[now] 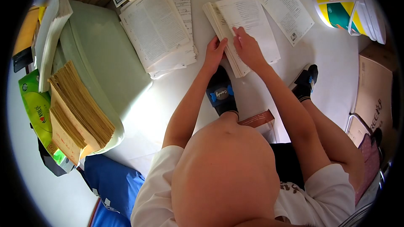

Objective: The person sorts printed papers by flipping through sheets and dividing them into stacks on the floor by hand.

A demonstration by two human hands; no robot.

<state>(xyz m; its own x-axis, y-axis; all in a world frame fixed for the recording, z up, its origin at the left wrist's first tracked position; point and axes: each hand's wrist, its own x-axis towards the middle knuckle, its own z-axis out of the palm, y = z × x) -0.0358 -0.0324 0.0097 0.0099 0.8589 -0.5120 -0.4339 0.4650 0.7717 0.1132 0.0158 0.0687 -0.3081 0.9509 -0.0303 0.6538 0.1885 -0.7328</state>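
Observation:
An open book (245,10) lies on the floor in front of me, its left-hand pages tilted up and bunched. My left hand (215,52) is closed on the left edge of the book, thumb on the raised pages; its other fingers are partly hidden. My right hand (249,50) rests over the right-hand page near the fold, fingers forward and a little apart, fingertips touching the paper. It does not appear to grip anything. A loose printed sheet (286,10) lies just right of the book, its corner near the page.
Left of the book lies a stack of printed papers (155,25). A pale green bin (97,50) carries thick old books (82,105). A yellow-and-white bucket (338,4) and a cardboard box (374,92) stand right. My slippered foot (221,94) is below the book.

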